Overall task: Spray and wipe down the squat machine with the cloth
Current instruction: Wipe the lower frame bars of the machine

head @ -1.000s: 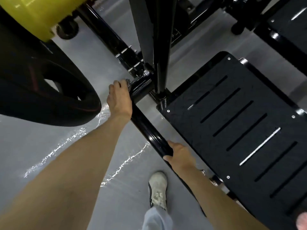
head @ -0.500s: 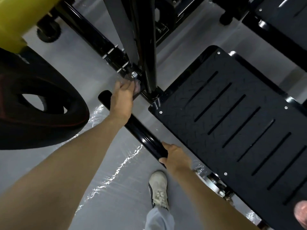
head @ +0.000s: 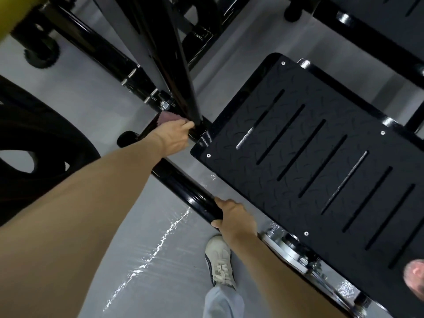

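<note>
The black squat machine fills the view: a slotted footplate (head: 321,161), an upright post (head: 174,72) and a round black bar (head: 183,187) running diagonally near the floor. My left hand (head: 174,136) presses a pinkish cloth (head: 166,116) against the base of the upright post, where it meets the bar; most of the cloth is hidden under my fingers. My right hand (head: 234,216) is wrapped around the lower end of the round bar. No spray bottle is in view.
A large black weight plate (head: 34,143) stands at the left, with a yellow plate (head: 9,21) above it. Grey floor carries a streak of reflected light. My white shoe (head: 219,262) is planted below the bar. A second footplate (head: 378,24) lies at the top right.
My left hand with the cloth has moved right along the joint, from the bar's outer side to the base of the upright post. My right hand has kept its grip on the bar.
</note>
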A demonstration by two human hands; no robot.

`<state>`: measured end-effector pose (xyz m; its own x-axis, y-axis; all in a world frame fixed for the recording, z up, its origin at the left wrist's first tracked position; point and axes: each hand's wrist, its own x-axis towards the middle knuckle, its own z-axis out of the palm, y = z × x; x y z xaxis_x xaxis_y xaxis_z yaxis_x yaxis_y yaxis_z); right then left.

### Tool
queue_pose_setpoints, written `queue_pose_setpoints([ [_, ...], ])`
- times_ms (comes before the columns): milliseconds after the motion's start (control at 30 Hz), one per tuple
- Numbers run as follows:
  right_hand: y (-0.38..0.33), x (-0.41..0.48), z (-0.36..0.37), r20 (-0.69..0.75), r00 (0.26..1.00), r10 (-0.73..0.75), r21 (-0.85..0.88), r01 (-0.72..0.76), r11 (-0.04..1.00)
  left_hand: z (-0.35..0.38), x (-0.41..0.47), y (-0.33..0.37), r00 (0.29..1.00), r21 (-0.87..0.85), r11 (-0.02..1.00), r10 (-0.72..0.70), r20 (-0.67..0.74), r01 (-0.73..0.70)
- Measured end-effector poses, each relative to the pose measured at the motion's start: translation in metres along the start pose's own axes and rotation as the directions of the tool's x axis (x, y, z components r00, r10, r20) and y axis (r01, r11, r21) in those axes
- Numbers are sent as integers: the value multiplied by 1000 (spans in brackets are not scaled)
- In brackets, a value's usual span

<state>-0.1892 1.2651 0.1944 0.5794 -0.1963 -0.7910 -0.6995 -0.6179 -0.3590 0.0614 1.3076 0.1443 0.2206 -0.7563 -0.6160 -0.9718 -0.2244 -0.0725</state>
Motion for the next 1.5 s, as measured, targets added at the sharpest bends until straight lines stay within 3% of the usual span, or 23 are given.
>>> queue_pose_setpoints([
  [67, 0, 0, -1, 6, 1000, -3, -9, 3, 1000, -1, -2, 5, 992, 165, 986, -21, 124, 0],
  [167, -2, -4, 2, -6, 1000, 6, -14, -6, 1000, -17, -1, 25, 930, 372, 922, -226, 288, 109],
  [367, -3, -2, 10, -22, 999, 30, -63, -31, 998, 1, 2, 34, 876, 190, 953, -292, 383, 235],
  [533, -4, 1, 12, -27, 999, 35, -58, -36, 998, 1, -10, 35, 779, -34, 887, -384, 496, 460],
  [667, -5, 2, 12, -35, 997, 66, -11, -66, 998, -4, -30, 38, 803, -187, 804, -484, 347, 565],
  [767, -7, 3, 11, -39, 997, 64, -2, -64, 998, 16, -63, 38, 820, -347, 756, -567, 78, 555],
  [833, -6, 3, 10, -47, 997, 63, -4, -64, 998, 30, -82, 40, 788, -461, 735, -605, -116, 496],
  [900, -5, 3, 10, -55, 996, 65, 1, -65, 998, 36, -92, 51, 688, -566, 669, -689, -230, 482],
  [933, -6, 3, 10, -54, 997, 63, -4, -63, 998, 38, -94, 57, 599, -630, 600, -759, -254, 493],
  [1000, -5, 2, 10, -51, 997, 59, -26, -60, 998, 35, -89, 63, 342, -797, 374, -913, -224, 475],
  [1067, -6, 1, 11, -51, 998, 48, -50, -51, 997, 20, -81, 56, 88, -928, 165, -986, -143, 335],
  [1133, -5, 2, 12, -61, 997, 52, -41, -55, 998, 3, -71, 39, -14, -960, 124, -991, -132, 252],
  [1200, -6, 2, 13, -67, 996, 64, -17, -65, 998, -4, -60, 24, -10, -935, 145, -988, -157, 324],
  [1233, -7, 2, 13, -69, 995, 67, -12, -68, 998, -2, -55, 19, 35, -906, 153, -988, -152, 394],
  [1300, -7, 2, 13, -77, 995, 64, -14, -65, 998, 6, -46, 17, 210, -838, 180, -974, -80, 515],
  [1333, -7, 2, 13, -79, 995, 63, -15, -64, 998, 8, -42, 16, 267, -844, 162, -963, -23, 511],
  [1500, -6, 4, 16, -74, 995, 67, -8, -68, 998, -18, -14, -25, 394, -903, -130, -868, 303, 409],
])
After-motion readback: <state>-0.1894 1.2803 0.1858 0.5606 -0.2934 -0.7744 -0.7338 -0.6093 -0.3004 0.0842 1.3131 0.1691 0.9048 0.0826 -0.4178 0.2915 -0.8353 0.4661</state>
